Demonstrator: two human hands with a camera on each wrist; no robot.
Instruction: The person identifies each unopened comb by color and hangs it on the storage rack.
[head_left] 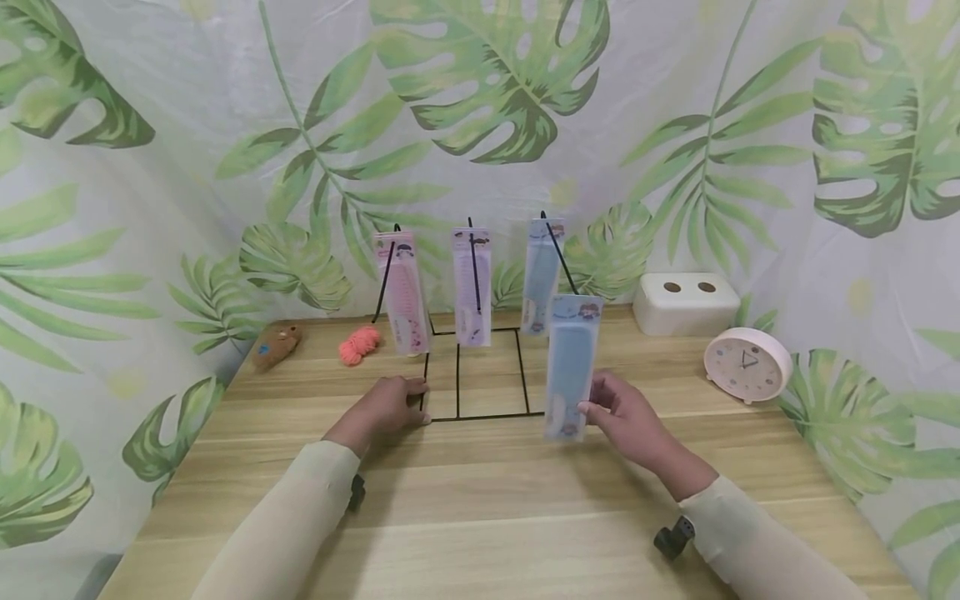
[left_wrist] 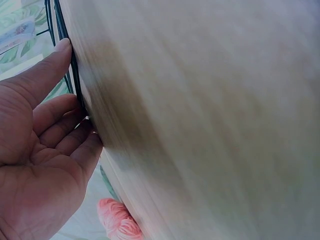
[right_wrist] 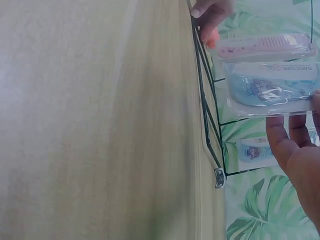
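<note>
My right hand (head_left: 626,417) pinches the lower right edge of a blue comb (head_left: 570,367) in a clear package. The package's top edge is right at the tip of the right hook of a black wire rack (head_left: 487,417). Another packaged blue comb (head_left: 538,287) hangs further back on that hook. A purple packaged comb (head_left: 483,287) is on the middle hook and a pink packaged comb (head_left: 407,304) on the left one. My left hand (head_left: 382,408) grips the rack's base at its front left corner, thumb and fingers about the wire (left_wrist: 75,80).
Coral yarn (head_left: 360,344) and a brown item (head_left: 277,346) lie at the table's back left. A white box with two round holes (head_left: 686,304) and a pink clock (head_left: 747,364) stand at the back right. A leaf-patterned curtain (head_left: 480,83) hangs behind the wooden table (head_left: 487,517).
</note>
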